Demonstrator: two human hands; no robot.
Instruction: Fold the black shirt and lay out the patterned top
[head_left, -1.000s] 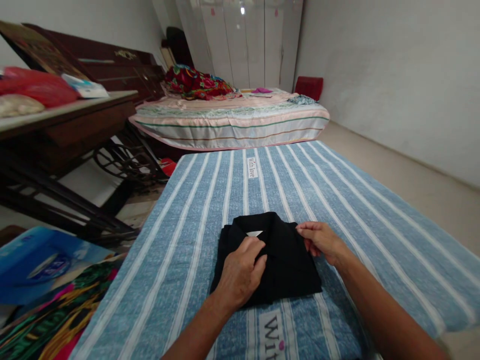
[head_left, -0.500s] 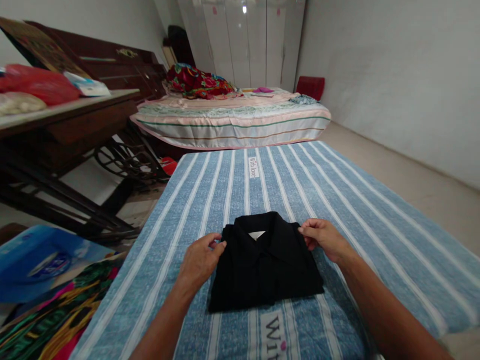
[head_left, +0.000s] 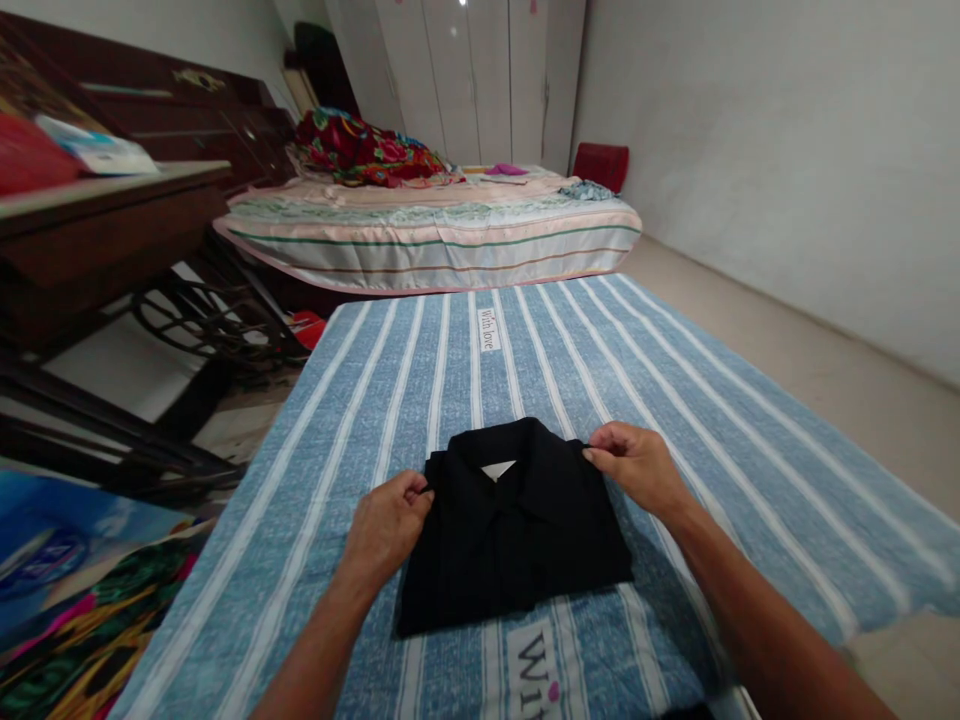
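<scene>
A folded black collared shirt [head_left: 517, 545] lies flat in front of me, its collar pointing away and a white label showing inside the neck. My left hand [head_left: 390, 525] pinches the shirt's left edge near the shoulder. At the opposite shoulder corner, the thumb and fingers of my right hand [head_left: 637, 462] are closed on the fabric. Beneath the shirt is a blue cloth [head_left: 420, 380] with white stripes and printed words.
Beyond the cloth stands a bed [head_left: 435, 240] with a red floral blanket [head_left: 367, 150] on it. A sewing-machine table [head_left: 112, 215] with an iron wheel is at left. Below it sit a blue box [head_left: 67, 540] and patterned fabric [head_left: 112, 620]. White wardrobes [head_left: 472, 90] line the back.
My fingers have closed more tightly on both shoulder corners of the shirt. The whole view has shifted, so everything appears farther left. A dark edge now shows at the bottom right.
</scene>
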